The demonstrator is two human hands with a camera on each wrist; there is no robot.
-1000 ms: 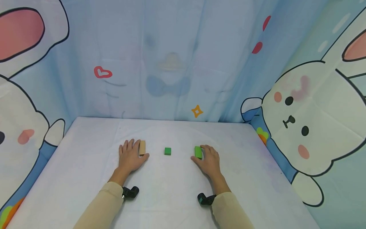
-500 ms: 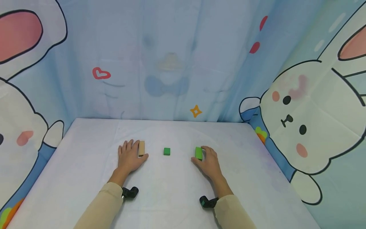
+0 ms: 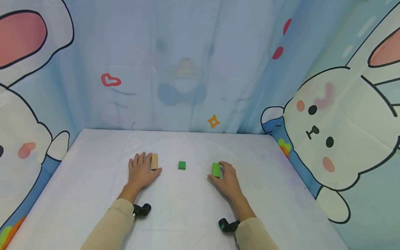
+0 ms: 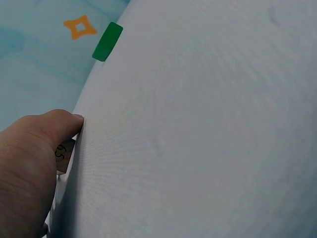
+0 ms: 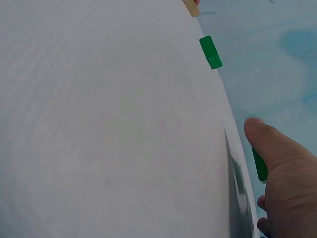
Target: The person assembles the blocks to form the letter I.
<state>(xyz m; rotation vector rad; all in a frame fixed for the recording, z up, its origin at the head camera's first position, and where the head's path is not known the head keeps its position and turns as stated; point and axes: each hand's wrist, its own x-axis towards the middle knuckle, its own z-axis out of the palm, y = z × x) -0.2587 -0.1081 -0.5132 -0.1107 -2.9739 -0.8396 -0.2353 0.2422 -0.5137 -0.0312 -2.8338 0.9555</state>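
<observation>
My left hand (image 3: 140,172) lies on the white table with its fingers spread and fairly straight. A narrow wooden block (image 3: 154,161) stands beside its index finger, above the thumb; in the left wrist view dark markings show on the block's end (image 4: 63,156). My right hand (image 3: 228,178) holds a light green block (image 3: 216,169) between thumb and fingers; in the right wrist view the thumb partly covers this block (image 5: 260,165). Between the two hands a small dark green block (image 3: 182,165) sits alone on the table, also visible in the left wrist view (image 4: 107,42).
The white-covered table (image 3: 184,208) ends at a blue curtain (image 3: 140,104) behind the blocks. Cartoon rabbits are printed on the hangings at both sides. A black wrist device (image 3: 142,210) sits on the left wrist, another device (image 3: 228,225) on the right.
My right hand has shifted slightly toward me, with the light green block moving along with it. The left hand, wooden block and dark green block stay in place.
</observation>
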